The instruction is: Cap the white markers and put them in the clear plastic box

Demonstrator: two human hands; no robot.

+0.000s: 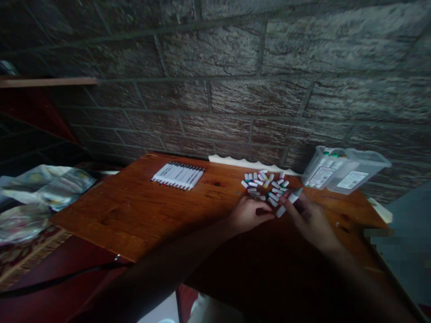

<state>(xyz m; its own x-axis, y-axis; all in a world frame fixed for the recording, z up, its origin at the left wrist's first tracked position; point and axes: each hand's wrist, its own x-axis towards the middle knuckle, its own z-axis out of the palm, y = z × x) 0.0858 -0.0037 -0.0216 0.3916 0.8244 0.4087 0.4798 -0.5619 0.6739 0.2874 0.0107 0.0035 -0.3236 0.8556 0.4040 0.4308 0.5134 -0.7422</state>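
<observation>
My right hand [308,215] is closed around a white marker [289,202], which it holds at a slant above the table. The marker's upper end looks greyish. To its left, my left hand [252,214] reaches to the near edge of a pile of marker caps [261,179], thumb and fingers apart; nothing shows between them. The caps are short and white with coloured ends, several of them, scattered loosely. A row of white markers [178,175] lies side by side at the table's back left.
The wooden table [131,215] stands against a brick wall [215,89]. At the back right is an open clear plastic case [350,172] with some markers upright in its left half. Plastic bags [50,184] lie beyond the left edge, below a shelf [47,82].
</observation>
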